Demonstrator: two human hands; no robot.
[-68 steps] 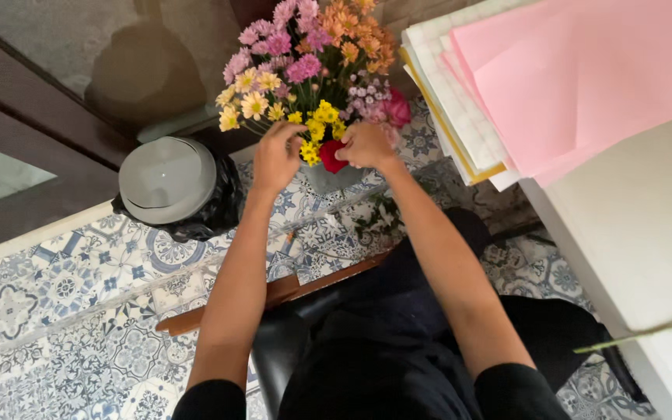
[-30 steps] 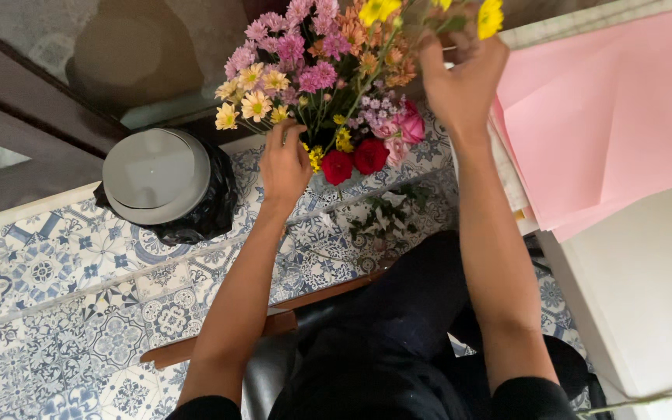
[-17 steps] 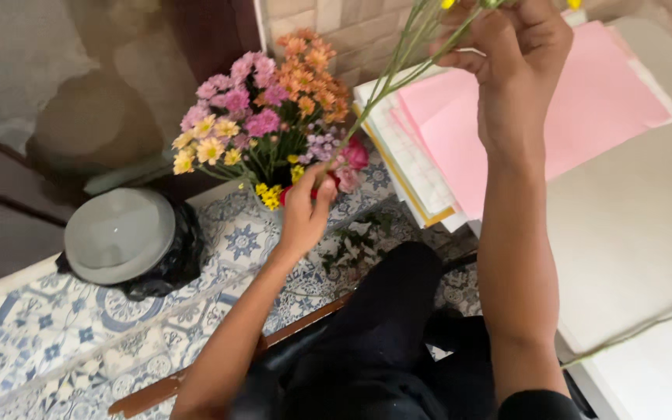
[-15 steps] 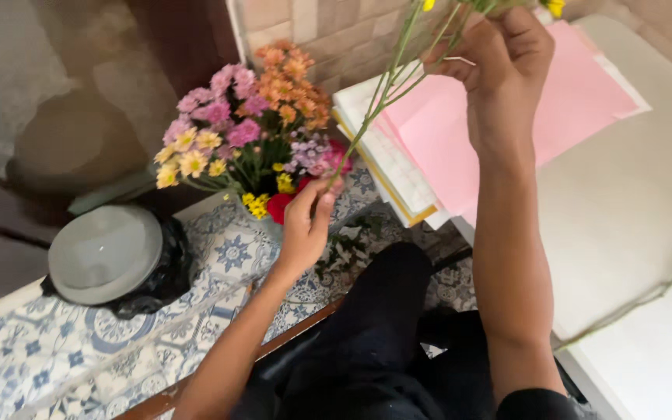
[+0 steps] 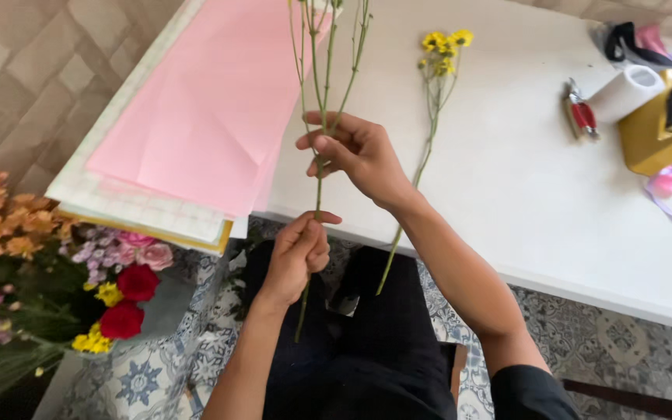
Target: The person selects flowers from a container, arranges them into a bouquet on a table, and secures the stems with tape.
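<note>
My right hand (image 5: 355,152) grips several thin green flower stems (image 5: 322,78) upright over the edge of the white table (image 5: 554,202); their heads run out of the top of the view. My left hand (image 5: 299,253) is closed around the lower end of the same stems, just below the table edge, above my lap. A second yellow-flowered stem (image 5: 429,117) lies on the table to the right of my right hand, its end hanging over the edge.
A stack of pink and white wrapping paper (image 5: 204,117) lies on the table's left corner. A bucket of mixed flowers (image 5: 56,280) stands on the patterned floor at left. Red pruners (image 5: 581,113), a white tape roll (image 5: 628,89), a gold dispenser (image 5: 659,117) and ribbons sit far right.
My right hand pulled the stems out of the flower bucket and carried them over to the table. My left hand left the bouquet and took hold of the stems' lower end.
</note>
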